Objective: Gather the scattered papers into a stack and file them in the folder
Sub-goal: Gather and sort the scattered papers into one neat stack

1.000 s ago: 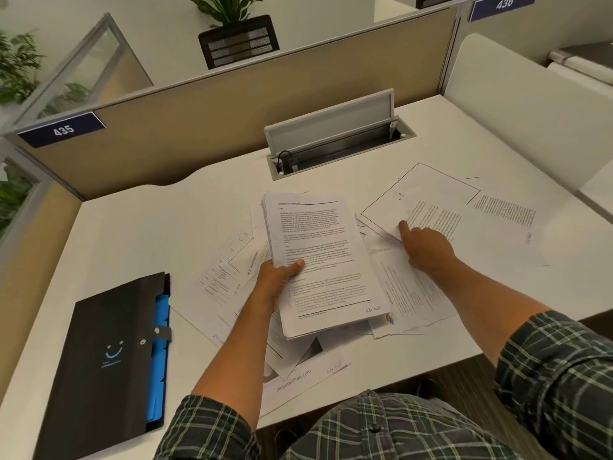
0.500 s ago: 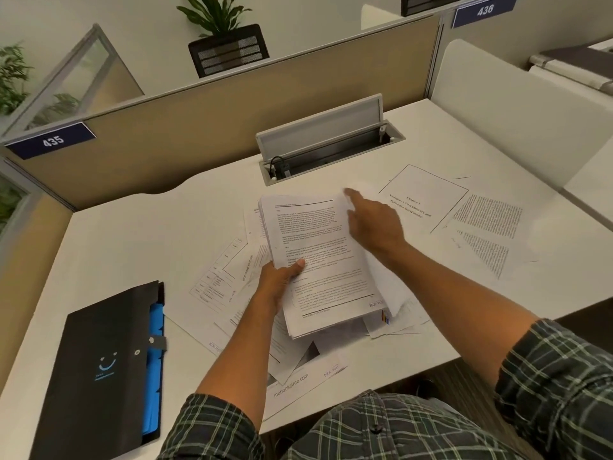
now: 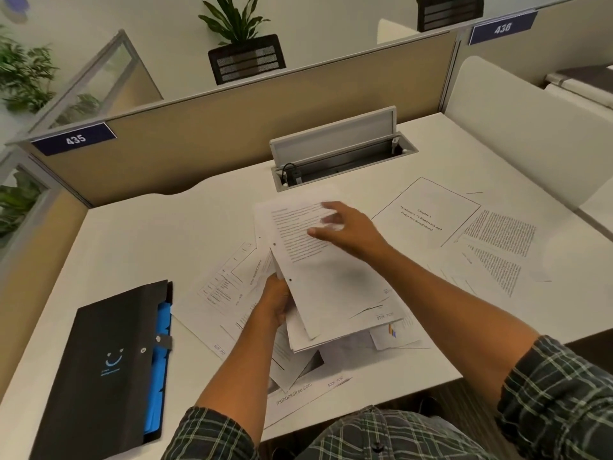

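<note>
My left hand [image 3: 277, 302] grips the left edge of a stack of printed papers [image 3: 331, 280], held just above the desk. My right hand [image 3: 348, 229] lies over the top of that stack with fingers spread and blurred, palm down on the top sheet. Loose sheets [image 3: 229, 287] lie under and left of the stack. More scattered pages [image 3: 487, 240] are spread on the desk to the right, including a title page [image 3: 428, 210]. A black folder [image 3: 106, 363] with blue inner pockets lies shut at the desk's left front.
An open cable tray with a raised grey lid [image 3: 335, 141] sits at the back of the white desk [image 3: 166, 227]. Tan partition walls [image 3: 215, 137] border the back and left, a white panel [image 3: 517, 127] the right. The desk's front edge is near my body.
My right hand left the sheets on the right, carried a page leftward, and now lies on top of the stack. The left hand kept its hold on the stack.
</note>
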Action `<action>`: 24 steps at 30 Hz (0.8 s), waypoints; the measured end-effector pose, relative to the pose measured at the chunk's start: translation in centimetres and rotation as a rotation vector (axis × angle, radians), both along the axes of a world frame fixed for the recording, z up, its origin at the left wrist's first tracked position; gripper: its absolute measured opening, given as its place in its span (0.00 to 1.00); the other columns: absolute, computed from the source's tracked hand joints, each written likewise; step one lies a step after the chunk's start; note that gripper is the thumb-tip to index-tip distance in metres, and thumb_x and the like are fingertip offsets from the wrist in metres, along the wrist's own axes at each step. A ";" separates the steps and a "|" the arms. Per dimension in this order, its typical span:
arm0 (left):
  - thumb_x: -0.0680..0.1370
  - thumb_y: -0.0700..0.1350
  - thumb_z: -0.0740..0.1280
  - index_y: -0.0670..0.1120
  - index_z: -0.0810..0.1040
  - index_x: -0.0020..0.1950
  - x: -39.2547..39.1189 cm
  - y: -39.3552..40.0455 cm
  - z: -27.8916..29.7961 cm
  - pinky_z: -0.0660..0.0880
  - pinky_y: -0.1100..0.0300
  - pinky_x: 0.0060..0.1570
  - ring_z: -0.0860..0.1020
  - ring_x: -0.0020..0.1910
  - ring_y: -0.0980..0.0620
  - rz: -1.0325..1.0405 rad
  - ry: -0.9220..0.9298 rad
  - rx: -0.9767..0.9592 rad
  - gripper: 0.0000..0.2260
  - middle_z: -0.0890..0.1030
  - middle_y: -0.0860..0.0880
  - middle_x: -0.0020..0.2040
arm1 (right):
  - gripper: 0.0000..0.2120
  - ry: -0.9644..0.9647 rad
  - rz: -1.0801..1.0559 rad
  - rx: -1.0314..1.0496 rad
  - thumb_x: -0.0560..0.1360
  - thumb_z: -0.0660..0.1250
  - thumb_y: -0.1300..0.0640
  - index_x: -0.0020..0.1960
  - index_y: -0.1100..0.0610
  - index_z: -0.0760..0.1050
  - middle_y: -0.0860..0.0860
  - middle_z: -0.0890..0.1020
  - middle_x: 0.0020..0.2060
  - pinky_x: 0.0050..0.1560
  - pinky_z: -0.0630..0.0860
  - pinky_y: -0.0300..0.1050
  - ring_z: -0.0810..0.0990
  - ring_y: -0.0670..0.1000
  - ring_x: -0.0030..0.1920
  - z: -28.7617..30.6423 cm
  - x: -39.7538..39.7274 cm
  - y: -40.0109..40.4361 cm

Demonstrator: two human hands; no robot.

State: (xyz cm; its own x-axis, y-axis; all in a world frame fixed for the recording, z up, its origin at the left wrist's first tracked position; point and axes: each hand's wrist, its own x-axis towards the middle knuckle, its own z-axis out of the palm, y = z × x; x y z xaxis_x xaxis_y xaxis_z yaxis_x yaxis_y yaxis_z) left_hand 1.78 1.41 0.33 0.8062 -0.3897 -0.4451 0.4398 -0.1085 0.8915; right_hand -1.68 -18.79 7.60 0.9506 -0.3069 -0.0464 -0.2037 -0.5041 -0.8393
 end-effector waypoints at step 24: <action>0.82 0.48 0.66 0.53 0.86 0.37 1.6 -1.5 3.4 0.76 0.60 0.35 0.80 0.34 0.52 -0.132 -0.011 0.017 0.15 0.84 0.50 0.37 | 0.22 0.152 -0.105 1.015 0.72 0.79 0.55 0.64 0.57 0.82 0.57 0.86 0.57 0.48 0.84 0.55 0.87 0.60 0.55 -4.1 -4.2 -5.8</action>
State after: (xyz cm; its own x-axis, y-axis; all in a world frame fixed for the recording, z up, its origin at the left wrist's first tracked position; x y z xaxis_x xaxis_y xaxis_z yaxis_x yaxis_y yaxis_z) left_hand 3.43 -0.09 3.77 0.7531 -0.4855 -0.4440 0.4108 -0.1802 0.8938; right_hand -5.91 -24.57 3.49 0.8836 -0.1371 -0.4478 -0.3458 0.4539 -0.8212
